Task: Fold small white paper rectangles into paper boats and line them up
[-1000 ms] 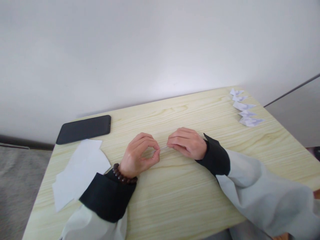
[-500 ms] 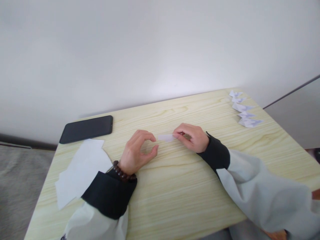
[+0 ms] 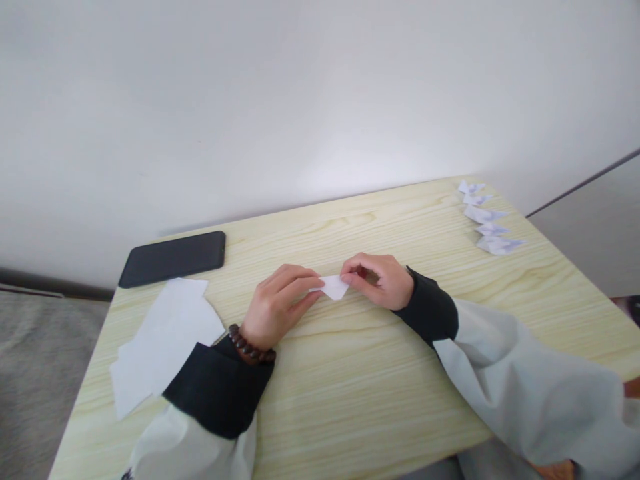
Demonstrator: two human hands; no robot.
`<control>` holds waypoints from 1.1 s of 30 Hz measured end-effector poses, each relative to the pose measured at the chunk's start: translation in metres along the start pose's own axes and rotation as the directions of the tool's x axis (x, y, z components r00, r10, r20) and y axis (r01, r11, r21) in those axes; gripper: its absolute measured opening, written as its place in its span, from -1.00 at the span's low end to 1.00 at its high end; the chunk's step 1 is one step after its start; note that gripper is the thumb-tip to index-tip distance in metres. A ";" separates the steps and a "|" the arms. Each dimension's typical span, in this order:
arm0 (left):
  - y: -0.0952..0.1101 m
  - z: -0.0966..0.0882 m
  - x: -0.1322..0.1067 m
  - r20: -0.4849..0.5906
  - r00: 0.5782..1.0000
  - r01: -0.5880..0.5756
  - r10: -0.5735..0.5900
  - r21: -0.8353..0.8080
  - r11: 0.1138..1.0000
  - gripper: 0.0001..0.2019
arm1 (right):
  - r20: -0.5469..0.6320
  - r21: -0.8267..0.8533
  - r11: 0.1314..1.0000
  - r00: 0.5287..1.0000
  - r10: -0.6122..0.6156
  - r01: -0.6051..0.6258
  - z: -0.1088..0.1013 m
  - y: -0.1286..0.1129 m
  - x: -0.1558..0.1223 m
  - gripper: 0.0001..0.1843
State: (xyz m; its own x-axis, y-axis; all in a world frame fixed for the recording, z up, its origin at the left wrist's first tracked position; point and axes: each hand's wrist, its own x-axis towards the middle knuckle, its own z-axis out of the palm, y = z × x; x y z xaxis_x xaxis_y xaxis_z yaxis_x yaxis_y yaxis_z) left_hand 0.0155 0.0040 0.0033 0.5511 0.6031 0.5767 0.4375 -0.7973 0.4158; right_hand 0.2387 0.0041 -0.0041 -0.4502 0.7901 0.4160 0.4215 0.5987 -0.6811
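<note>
A small folded piece of white paper point(image 3: 334, 287) is stretched between my two hands, just over the middle of the table. My left hand point(image 3: 283, 300), with a dark bead bracelet at the wrist, pinches its left end between thumb and fingers. At the other end, the thumb and forefinger of my right hand point(image 3: 380, 279) grip the paper. Its lower edge comes down to a blunt point. The fingertips hide both ends of the paper.
Several folded white paper figures point(image 3: 487, 215) stand in a row at the table's far right. A black phone point(image 3: 174, 259) lies at the back left, with loose white paper sheets point(image 3: 165, 333) in front of it. The wood-grain table point(image 3: 350, 400) meets a white wall point(image 3: 320, 100).
My left hand has closed from an open curl onto the paper's left end. The paper has turned from a narrow strip to show a wider face. My right hand shifted slightly left and down.
</note>
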 end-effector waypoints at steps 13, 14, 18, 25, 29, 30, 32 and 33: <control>0.002 0.003 0.000 -0.071 0.994 0.089 -0.084 0.074 0.993 -0.85 | 0.004 -0.059 0.995 0.997 -0.075 0.075 0.003 0.002 0.001 -0.86; 0.003 0.003 0.001 -0.066 0.995 0.082 -0.077 0.078 0.994 -0.86 | 0.001 -0.063 0.996 0.998 -0.058 0.058 0.003 0.002 0.001 -0.86; 0.005 0.005 0.001 -0.030 0.994 0.108 -0.107 0.036 0.993 -0.83 | -0.036 -0.078 0.995 0.998 -0.058 0.055 0.005 0.001 -0.001 -0.86; 0.005 0.004 0.002 -0.034 0.994 0.105 -0.104 0.012 0.994 -0.94 | -0.052 -0.113 0.986 0.991 -0.127 0.120 0.007 0.001 -0.002 -0.84; 0.005 0.004 0.002 -0.032 0.995 0.092 -0.091 0.025 0.995 -0.97 | -0.029 -0.090 0.984 0.988 -0.154 0.151 0.006 0.002 -0.002 -0.84; 0.005 0.004 0.002 -0.027 0.995 0.093 -0.092 0.032 0.995 -0.97 | -0.028 -0.089 0.985 0.988 -0.153 0.150 0.006 0.002 -0.003 -0.84; 0.005 0.004 0.001 -0.012 0.994 0.107 -0.107 0.039 0.993 -0.96 | -0.032 -0.099 0.987 0.991 -0.132 0.128 0.006 0.002 -0.003 -0.83; 0.005 0.005 0.000 -0.001 0.993 0.118 -0.118 0.034 0.992 -0.96 | -0.036 -0.104 0.988 0.992 -0.121 0.117 0.006 0.001 -0.003 -0.83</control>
State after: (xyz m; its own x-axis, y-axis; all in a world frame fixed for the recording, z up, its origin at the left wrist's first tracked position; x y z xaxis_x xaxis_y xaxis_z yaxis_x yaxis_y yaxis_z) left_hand 0.0212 -0.0003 0.0022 0.4951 0.6929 0.5242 0.5233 -0.7194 0.4568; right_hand 0.2360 0.0016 -0.0100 -0.4690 0.7162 0.5169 0.4459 0.6972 -0.5614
